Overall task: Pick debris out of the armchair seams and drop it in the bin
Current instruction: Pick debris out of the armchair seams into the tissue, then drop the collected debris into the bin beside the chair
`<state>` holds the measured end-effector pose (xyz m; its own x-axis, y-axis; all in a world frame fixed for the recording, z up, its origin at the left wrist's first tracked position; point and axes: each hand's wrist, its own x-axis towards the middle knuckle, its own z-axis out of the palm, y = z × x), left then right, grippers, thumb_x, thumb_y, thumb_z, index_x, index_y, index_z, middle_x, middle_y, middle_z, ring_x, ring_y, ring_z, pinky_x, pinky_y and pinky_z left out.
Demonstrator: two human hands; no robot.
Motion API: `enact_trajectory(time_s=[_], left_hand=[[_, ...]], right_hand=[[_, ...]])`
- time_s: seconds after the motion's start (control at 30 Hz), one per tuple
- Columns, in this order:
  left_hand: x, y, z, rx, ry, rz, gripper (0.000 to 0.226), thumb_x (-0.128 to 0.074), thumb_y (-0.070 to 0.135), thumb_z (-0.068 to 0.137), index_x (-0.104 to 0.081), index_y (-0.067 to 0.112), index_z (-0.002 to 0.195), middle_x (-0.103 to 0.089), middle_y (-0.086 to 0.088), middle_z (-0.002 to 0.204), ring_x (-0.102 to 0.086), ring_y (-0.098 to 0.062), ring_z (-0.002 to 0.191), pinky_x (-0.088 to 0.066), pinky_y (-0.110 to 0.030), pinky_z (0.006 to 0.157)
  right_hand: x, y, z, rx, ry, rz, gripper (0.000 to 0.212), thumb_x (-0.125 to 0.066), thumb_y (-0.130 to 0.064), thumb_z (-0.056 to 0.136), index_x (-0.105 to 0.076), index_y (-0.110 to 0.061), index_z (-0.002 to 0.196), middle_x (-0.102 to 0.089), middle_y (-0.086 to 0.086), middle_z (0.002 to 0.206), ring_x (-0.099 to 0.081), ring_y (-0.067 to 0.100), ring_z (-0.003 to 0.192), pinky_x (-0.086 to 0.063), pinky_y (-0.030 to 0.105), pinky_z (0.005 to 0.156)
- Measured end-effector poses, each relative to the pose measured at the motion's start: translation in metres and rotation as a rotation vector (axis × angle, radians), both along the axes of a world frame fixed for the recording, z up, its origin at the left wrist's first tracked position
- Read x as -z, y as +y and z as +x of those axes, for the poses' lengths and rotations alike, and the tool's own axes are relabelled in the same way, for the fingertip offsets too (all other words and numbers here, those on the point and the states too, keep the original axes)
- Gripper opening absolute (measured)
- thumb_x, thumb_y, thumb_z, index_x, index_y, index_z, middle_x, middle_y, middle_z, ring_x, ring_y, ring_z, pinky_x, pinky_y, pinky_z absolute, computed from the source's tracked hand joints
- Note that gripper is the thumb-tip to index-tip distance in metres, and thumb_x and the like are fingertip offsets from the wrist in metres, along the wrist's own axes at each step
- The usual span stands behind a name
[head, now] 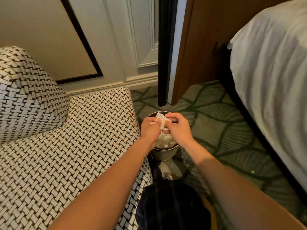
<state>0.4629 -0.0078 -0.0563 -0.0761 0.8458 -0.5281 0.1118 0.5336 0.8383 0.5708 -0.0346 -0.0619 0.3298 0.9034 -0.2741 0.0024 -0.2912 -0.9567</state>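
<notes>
Green leaf-patterned carpet [216, 123] carries a small round metal bin [163, 154]; the black-and-white woven-fabric armchair [66, 146] stands just left of the bin. Directly above the bin, left hand [150, 128] and right hand [178, 128] both pinch one crumpled white scrap of debris [161, 121].

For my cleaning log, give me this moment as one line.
stage: over bin, not yet dropped | left hand: holds white debris | right hand: pinches same debris | bin contents: white scraps

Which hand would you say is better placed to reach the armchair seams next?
Probably left: both pinch the wad over the bin, but the left hand is beside the armchair, the right hand farther off.
</notes>
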Motion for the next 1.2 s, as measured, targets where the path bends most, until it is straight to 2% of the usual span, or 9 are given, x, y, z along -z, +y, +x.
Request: enact_trajectory(time_s=[0.1, 0.2, 0.3, 0.37, 0.5, 0.63, 0.73, 0.93, 1.2], left_hand=[[0.012, 0.008, 0.01, -0.024, 0.027, 0.001, 0.017, -0.059, 0.019, 0.095, -0.058, 0.017, 0.112, -0.065, -0.01, 0.113, -0.059, -0.02, 0.092, -0.053, -0.035, 0.085], [0.023, 0.014, 0.017, 0.013, 0.041, -0.021, 0.025, -0.052, 0.017, 0.098, -0.058, 0.015, 0.122, -0.061, -0.005, 0.119, -0.059, -0.021, 0.108, -0.05, -0.039, 0.101], [0.033, 0.018, 0.019, 0.074, -0.066, -0.102, 0.028, -0.044, 0.019, 0.097, -0.06, 0.013, 0.119, -0.062, -0.008, 0.102, -0.058, -0.023, 0.092, -0.05, -0.037, 0.085], [0.032, 0.017, 0.019, 0.096, -0.161, -0.191, 0.03, -0.037, 0.029, 0.102, -0.056, 0.018, 0.122, -0.065, -0.01, 0.108, -0.059, -0.023, 0.091, -0.049, -0.036, 0.077], [0.036, 0.015, 0.017, 0.017, -0.284, -0.304, 0.038, -0.031, 0.048, 0.106, -0.045, 0.027, 0.134, -0.049, 0.0, 0.127, -0.051, -0.026, 0.124, -0.05, -0.047, 0.1], [0.034, 0.014, 0.009, -0.068, -0.316, -0.295, 0.044, -0.031, 0.049, 0.106, -0.047, 0.019, 0.134, -0.045, -0.008, 0.139, -0.044, -0.031, 0.134, -0.046, -0.049, 0.098], [0.027, 0.008, 0.002, -0.095, -0.327, -0.273, 0.053, -0.031, 0.048, 0.106, -0.04, 0.019, 0.15, -0.045, -0.011, 0.148, -0.044, -0.033, 0.134, -0.044, -0.052, 0.105], [-0.012, -0.018, -0.025, -0.066, -0.423, -0.219, 0.057, -0.027, 0.048, 0.107, -0.034, 0.015, 0.153, -0.038, -0.017, 0.155, -0.037, -0.035, 0.143, -0.038, -0.055, 0.112], [-0.08, -0.069, -0.11, -0.13, -0.483, -0.076, 0.054, -0.024, 0.048, 0.107, -0.045, 0.011, 0.14, -0.052, -0.019, 0.144, -0.053, -0.032, 0.13, -0.041, -0.053, 0.112]], right_hand=[[0.021, 0.007, 0.006, 0.046, -0.027, -0.013, 0.024, -0.059, 0.004, 0.093, -0.066, -0.012, 0.109, -0.063, 0.011, 0.105, -0.067, 0.019, 0.086, -0.061, 0.028, 0.066], [0.035, 0.011, 0.012, 0.044, -0.014, -0.014, 0.028, -0.058, 0.006, 0.093, -0.066, -0.012, 0.112, -0.064, 0.008, 0.109, -0.066, 0.018, 0.093, -0.059, 0.023, 0.069], [0.044, 0.012, 0.02, 0.064, 0.011, -0.032, 0.031, -0.058, 0.005, 0.093, -0.065, -0.011, 0.119, -0.066, 0.007, 0.116, -0.067, 0.018, 0.098, -0.057, 0.019, 0.07], [0.051, 0.014, 0.024, 0.07, 0.068, -0.065, 0.034, -0.059, 0.002, 0.094, -0.063, -0.011, 0.124, -0.065, 0.007, 0.121, -0.067, 0.018, 0.107, -0.059, 0.024, 0.08], [0.06, 0.011, 0.026, 0.09, 0.189, -0.116, 0.035, -0.057, 0.003, 0.097, -0.061, -0.009, 0.129, -0.06, 0.009, 0.129, -0.063, 0.018, 0.117, -0.059, 0.023, 0.081], [0.06, 0.003, 0.027, 0.059, 0.166, -0.138, 0.035, -0.054, 0.001, 0.098, -0.062, -0.008, 0.13, -0.06, 0.01, 0.131, -0.061, 0.019, 0.12, -0.059, 0.024, 0.083], [0.047, -0.003, 0.024, 0.049, 0.172, -0.148, 0.033, -0.053, 0.0, 0.099, -0.063, -0.007, 0.13, -0.062, 0.009, 0.127, -0.062, 0.019, 0.118, -0.059, 0.024, 0.082], [0.0, -0.012, 0.0, -0.043, 0.259, -0.149, 0.026, -0.056, -0.009, 0.102, -0.065, -0.009, 0.126, -0.067, 0.008, 0.12, -0.068, 0.021, 0.109, -0.061, 0.032, 0.086], [-0.076, -0.037, -0.08, -0.336, 0.212, -0.112, 0.024, -0.055, -0.011, 0.102, -0.066, -0.011, 0.124, -0.071, 0.007, 0.114, -0.07, 0.018, 0.103, -0.059, 0.034, 0.092]])
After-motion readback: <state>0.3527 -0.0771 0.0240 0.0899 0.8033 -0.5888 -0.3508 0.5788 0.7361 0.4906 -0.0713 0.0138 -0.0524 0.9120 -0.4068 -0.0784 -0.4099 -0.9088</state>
